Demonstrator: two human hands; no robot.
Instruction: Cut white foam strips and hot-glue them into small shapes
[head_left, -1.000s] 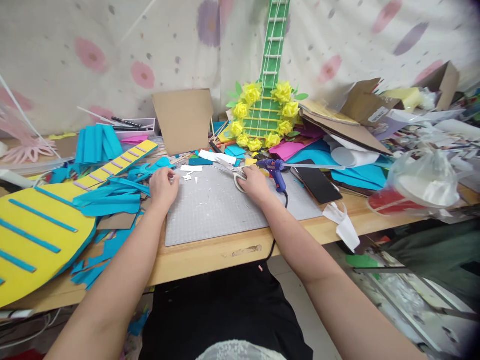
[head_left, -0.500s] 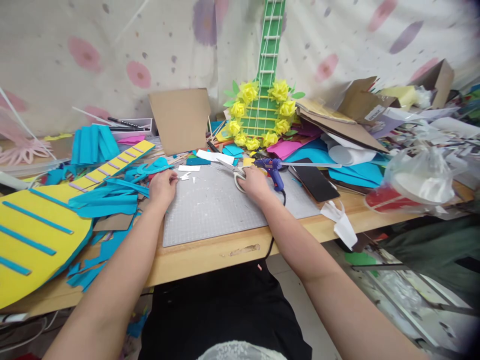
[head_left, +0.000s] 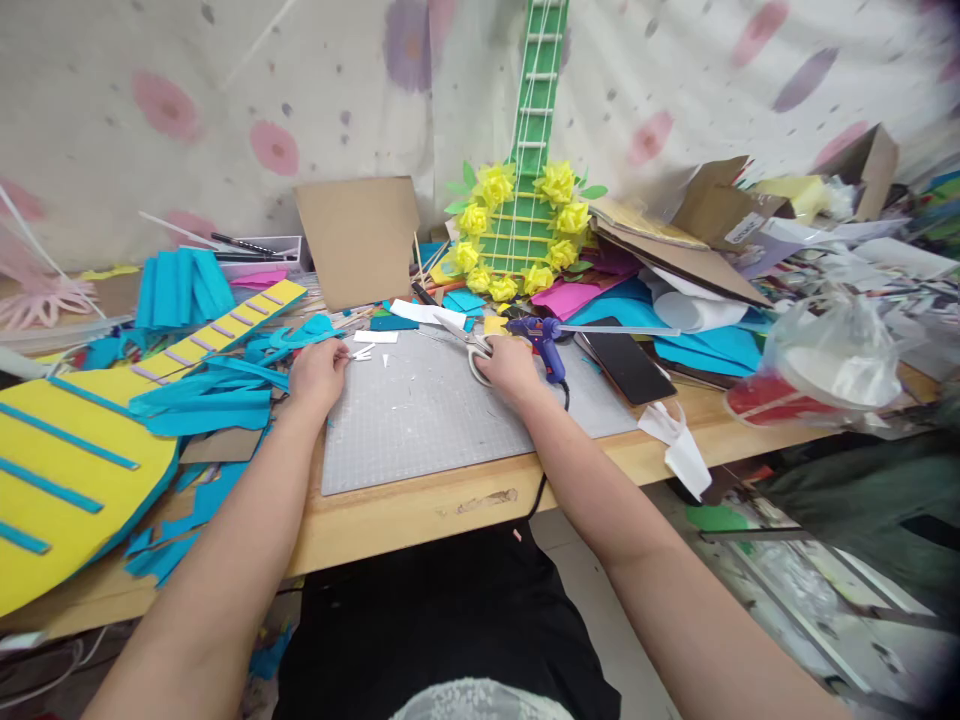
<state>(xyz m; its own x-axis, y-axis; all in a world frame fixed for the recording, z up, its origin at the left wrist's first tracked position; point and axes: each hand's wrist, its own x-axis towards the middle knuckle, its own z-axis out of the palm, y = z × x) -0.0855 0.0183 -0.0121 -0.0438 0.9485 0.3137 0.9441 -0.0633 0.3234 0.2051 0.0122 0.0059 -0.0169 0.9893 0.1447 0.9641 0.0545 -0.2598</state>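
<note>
A: Largest entry?
B: Wooden table (head_left: pixel 405 520), one, beneath the grey cutting mat (head_left: pixel 427 420).
A: Next in size?
B: Yellow guitar-shaped piece (head_left: pixel 82 418), blue bars across its body, left of the mat. Green guitar-shaped piece (head_left: pixel 536 240), yellow flowers around its lower part, upright behind the mat. Then the mat itself, gridded.
A: Hands?
B: Right hand (head_left: pixel 510 368), above the mat's far half, closed around the handles of the scissors (head_left: pixel 471 341). Left hand (head_left: pixel 316 378), at the mat's left edge, fingertips drawn together; whether they pinch anything, cannot tell.
A: Tools?
B: Glue gun (head_left: pixel 549 352), blue, at the mat's far right part. Scissors, one pair, over the mat's far half, blades pointing away and left.
A: Smallest?
B: White slips (head_left: pixel 363 352), near the mat's far left corner, just beside the left fingertips.
</note>
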